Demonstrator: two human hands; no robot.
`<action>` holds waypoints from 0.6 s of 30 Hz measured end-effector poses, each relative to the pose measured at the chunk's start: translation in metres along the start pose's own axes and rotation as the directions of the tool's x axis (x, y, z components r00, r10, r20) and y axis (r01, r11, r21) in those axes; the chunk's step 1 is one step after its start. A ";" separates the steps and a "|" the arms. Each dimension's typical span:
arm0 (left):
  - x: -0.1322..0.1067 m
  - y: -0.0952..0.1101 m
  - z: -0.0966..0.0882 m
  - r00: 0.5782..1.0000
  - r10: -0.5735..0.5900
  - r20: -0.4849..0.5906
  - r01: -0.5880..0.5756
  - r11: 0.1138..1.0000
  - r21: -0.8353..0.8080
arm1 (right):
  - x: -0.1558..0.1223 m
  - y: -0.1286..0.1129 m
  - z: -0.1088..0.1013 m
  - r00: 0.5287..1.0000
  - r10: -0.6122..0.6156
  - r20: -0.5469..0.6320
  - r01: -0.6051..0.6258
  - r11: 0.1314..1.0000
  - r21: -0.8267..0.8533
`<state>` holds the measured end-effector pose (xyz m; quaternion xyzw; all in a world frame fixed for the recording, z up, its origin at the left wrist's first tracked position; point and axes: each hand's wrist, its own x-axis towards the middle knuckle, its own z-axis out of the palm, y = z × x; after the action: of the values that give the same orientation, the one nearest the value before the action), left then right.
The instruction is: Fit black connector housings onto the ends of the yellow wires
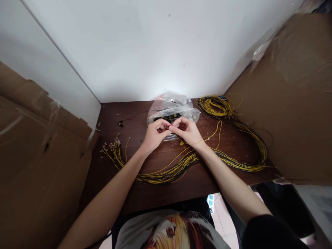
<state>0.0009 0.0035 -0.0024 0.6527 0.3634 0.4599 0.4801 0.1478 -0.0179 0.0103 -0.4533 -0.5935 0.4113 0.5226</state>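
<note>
My left hand [155, 135] and my right hand [188, 132] meet fingertip to fingertip over the middle of the table. Both are closed in a pinch. A thin yellow wire [178, 138] runs out from under the right fingers towards the wrist. The small piece between the fingertips is mostly hidden. Just behind the hands lies a clear plastic bag [169, 100] with black and yellow small parts [168, 117] in it. Below my forearms stretches a long bundle of yellow and black wires [166, 176], its left ends tipped with small pale terminals [114, 143].
A coil of yellow wire [215, 105] sits at the back right of the brown table [155, 197]. A small black and yellow part [120, 123] with a thin dark wire lies at the left. Cardboard panels [293, 97] flank both sides; a white wall [145, 52] rises behind.
</note>
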 end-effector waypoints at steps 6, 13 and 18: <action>-0.001 0.003 0.000 0.996 0.085 -0.023 -0.083 0.994 0.077 | 0.000 0.000 0.000 1.000 0.008 0.001 -0.008 1.000 0.008; -0.003 0.009 0.000 0.982 0.181 -0.056 -0.173 0.977 0.125 | -0.003 -0.006 -0.001 0.994 -0.031 0.105 0.047 0.987 -0.155; -0.004 0.010 0.001 0.977 0.196 -0.085 -0.180 0.969 0.171 | -0.004 -0.011 -0.004 0.972 -0.055 0.227 0.114 0.961 -0.253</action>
<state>0.0006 -0.0032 0.0064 0.6970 0.3599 0.5046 0.3605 0.1510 -0.0242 0.0200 -0.4454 -0.7156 0.3527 0.4065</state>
